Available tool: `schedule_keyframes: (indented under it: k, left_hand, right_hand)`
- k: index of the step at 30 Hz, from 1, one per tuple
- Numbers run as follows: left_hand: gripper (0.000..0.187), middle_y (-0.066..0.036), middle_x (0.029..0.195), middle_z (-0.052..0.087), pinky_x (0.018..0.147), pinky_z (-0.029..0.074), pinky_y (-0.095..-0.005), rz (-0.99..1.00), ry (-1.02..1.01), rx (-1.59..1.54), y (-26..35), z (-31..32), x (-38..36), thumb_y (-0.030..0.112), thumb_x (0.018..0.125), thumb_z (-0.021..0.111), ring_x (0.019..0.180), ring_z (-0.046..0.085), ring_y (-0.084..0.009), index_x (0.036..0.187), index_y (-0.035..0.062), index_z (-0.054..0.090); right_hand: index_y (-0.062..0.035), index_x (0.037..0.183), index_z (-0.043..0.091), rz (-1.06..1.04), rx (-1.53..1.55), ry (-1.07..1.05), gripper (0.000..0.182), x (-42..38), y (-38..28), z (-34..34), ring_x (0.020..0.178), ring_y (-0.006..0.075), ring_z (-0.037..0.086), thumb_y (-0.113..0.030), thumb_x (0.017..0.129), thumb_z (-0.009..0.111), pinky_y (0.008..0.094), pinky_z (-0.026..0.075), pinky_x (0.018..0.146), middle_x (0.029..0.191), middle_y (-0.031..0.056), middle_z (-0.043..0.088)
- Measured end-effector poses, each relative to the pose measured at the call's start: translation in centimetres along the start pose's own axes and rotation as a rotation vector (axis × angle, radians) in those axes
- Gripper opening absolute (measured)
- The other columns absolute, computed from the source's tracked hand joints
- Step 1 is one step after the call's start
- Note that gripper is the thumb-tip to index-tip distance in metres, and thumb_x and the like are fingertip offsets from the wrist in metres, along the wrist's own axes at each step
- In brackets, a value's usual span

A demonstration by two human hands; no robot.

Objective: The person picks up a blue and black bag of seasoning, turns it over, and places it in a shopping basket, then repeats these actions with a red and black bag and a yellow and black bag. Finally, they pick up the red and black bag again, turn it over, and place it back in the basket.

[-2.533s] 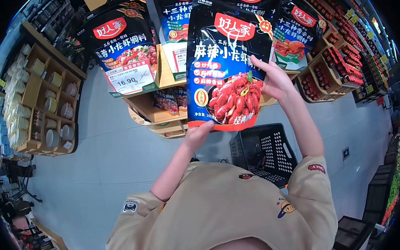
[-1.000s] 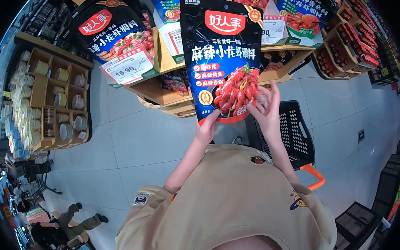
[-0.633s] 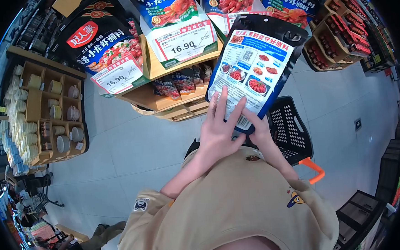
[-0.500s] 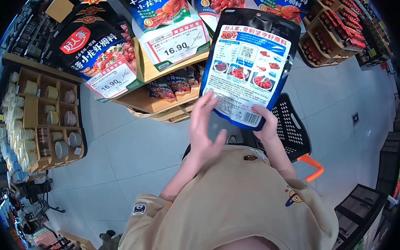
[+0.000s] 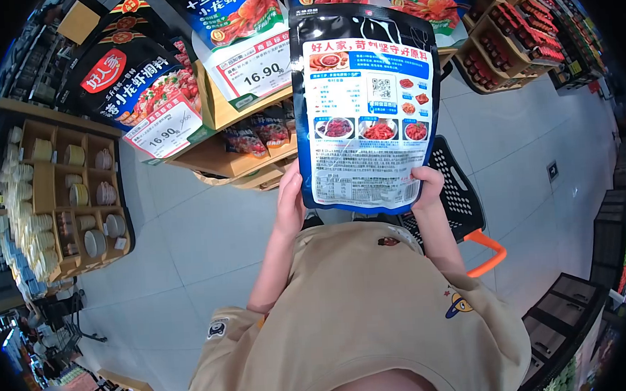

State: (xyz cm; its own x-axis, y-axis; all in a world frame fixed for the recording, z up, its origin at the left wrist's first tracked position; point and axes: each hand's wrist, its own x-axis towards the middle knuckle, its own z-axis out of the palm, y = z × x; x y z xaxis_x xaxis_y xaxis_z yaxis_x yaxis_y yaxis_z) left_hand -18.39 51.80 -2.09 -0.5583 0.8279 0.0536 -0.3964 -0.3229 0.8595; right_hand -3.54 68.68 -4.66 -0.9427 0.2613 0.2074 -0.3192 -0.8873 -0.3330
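Observation:
A large seasoning pouch (image 5: 366, 120) in black, white and blue is held up in front of me, its printed back with text, food pictures and a QR code facing me. My right hand (image 5: 428, 188) grips the lower right corner, thumb over the front. At the lower left edge is my left hand (image 5: 292, 199), closed on the pouch's side with its fingers partly hidden behind. Beyond the pouch stand similar crayfish seasoning packs (image 5: 131, 85) with price cards (image 5: 257, 71) reading 16.90.
Small pouches (image 5: 269, 128) sit on a wooden shelf (image 5: 214, 162) below the cards. A black basket (image 5: 445, 187) with an orange handle (image 5: 490, 253) is at my right. Racks of bowls (image 5: 76, 195) stand left, red jars (image 5: 502, 62) at upper right.
The pouch has shifted left and turned more upright. My left hand, earlier open with fingers spread near its lower left edge, has closed on that edge; my right hand keeps its hold.

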Motion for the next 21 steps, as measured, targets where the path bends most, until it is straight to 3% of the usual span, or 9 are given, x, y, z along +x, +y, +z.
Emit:
schedule_keyframes:
  k: [21]
  left_hand:
    - [0.046,-0.012,0.113,0.045,0.088,0.029,-0.0257,-0.012,-0.001,0.018,0.07,-0.11,-0.26,0.023,0.081,0.034,0.104,0.042,-0.016,0.116,-0.0066,0.035]
  right_hand:
    - [0.0042,0.119,0.033,0.042,0.06,0.149,0.053,0.08,0.73,0.02,0.104,0.0294,0.045,-0.012,0.069,0.043,0.0401,0.035,0.089,0.117,0.0182,0.043]
